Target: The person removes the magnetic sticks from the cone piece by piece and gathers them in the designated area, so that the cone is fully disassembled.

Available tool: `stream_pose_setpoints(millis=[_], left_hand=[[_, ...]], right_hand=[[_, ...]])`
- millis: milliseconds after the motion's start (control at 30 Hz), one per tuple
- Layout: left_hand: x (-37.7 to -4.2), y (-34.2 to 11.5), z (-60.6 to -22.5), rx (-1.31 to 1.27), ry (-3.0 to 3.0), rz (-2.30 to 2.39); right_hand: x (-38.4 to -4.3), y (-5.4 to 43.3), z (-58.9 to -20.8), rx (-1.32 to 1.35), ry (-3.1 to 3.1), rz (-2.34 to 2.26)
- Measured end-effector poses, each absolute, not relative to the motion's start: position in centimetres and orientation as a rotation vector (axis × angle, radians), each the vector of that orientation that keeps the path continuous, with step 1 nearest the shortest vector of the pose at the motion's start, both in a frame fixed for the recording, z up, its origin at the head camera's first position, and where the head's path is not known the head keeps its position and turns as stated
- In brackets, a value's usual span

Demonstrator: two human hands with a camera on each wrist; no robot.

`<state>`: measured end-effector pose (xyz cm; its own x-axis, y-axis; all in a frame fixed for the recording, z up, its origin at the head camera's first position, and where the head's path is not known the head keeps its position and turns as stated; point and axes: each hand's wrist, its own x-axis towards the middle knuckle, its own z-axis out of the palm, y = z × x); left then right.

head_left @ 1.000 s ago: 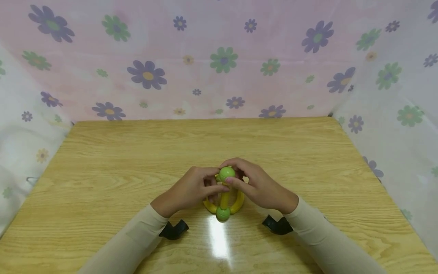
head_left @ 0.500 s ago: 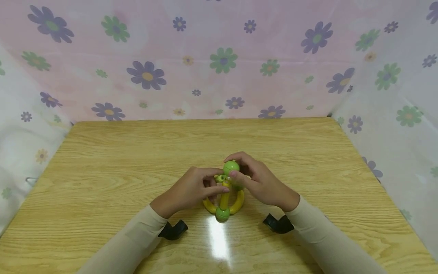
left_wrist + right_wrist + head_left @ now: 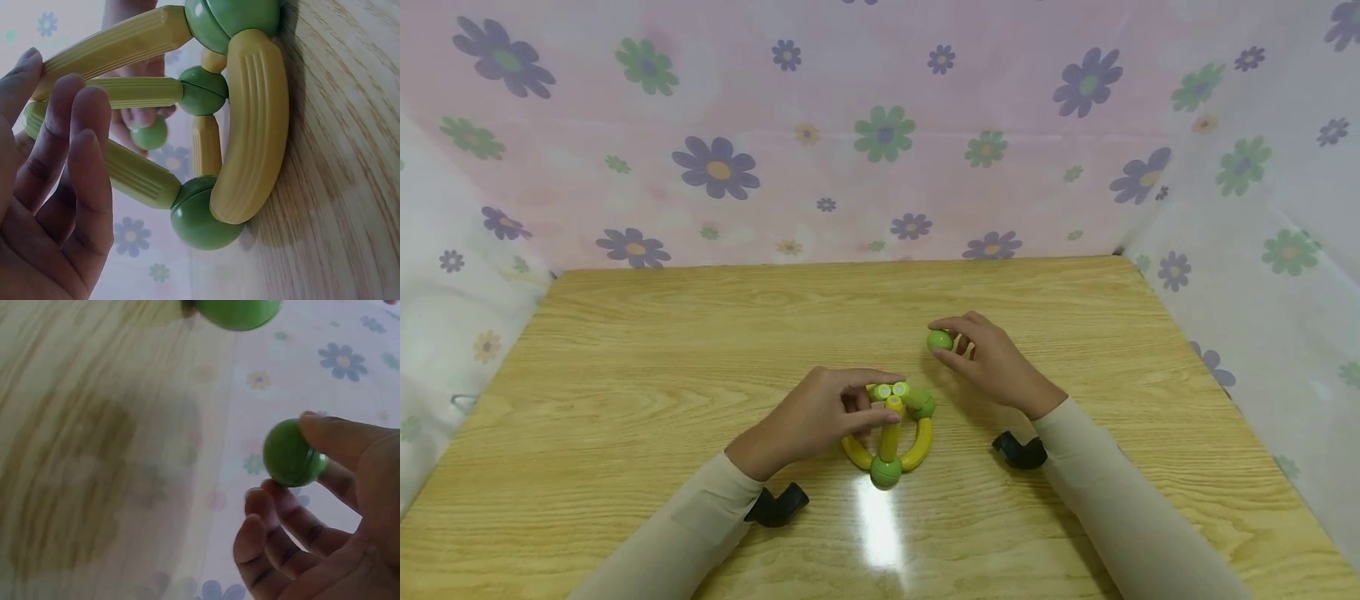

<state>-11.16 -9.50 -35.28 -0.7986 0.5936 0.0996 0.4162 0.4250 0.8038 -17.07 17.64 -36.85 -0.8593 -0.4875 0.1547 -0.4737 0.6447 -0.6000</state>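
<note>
A toy frame of yellow curved bars (image 3: 916,450) joined by green balls (image 3: 886,470) stands on the table. From it three ribbed sticks (image 3: 140,92), yellow and yellow-green, lean inward so that their pale round tips meet at the top. My left hand (image 3: 820,412) holds these sticks near their tips, thumb on the near side and index finger reaching behind. Beyond the frame to the right, my right hand (image 3: 996,360) pinches a loose green ball (image 3: 290,453) between thumb and fingers, apart from the sticks. Part of the frame's far left is hidden behind my left hand.
The wood-grain table (image 3: 700,325) meets a flowered cloth (image 3: 820,167) at the back and both sides. Black curved pieces (image 3: 777,505) sit at both wrists, just above the tabletop.
My right hand has lifted the green ball off the stick tips and carried it away to the far right, uncovering the tips. The left hand stays around the sticks.
</note>
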Motion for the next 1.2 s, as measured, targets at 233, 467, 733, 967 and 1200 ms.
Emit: stream_pose_setpoints(millis=[233, 467, 733, 967, 1200], left_hand=[[-10.9, -9.6, -35.5, 0.908, 2.508, 1.303], [-10.8, -9.6, -35.8, 0.901, 2.502, 1.307], [-10.7, -9.7, -35.8, 0.929, 2.535, 1.284], [-10.9, -10.0, -35.6, 1.008, 2.724, 1.109], [-11.3, -10.5, -35.4, 1.091, 2.831, 0.967]], right_hand=[[-17.8, 18.1, -38.1, -0.738, 2.800, -0.891], [-17.8, 18.4, -38.8, -0.706, 2.758, -0.855], [-18.0, 18.4, -39.0, -0.712, 2.746, -0.848], [-17.5, 18.4, -37.2, -0.667, 2.742, -0.859], [-15.4, 17.5, -35.0, -0.845, 2.655, -0.998]])
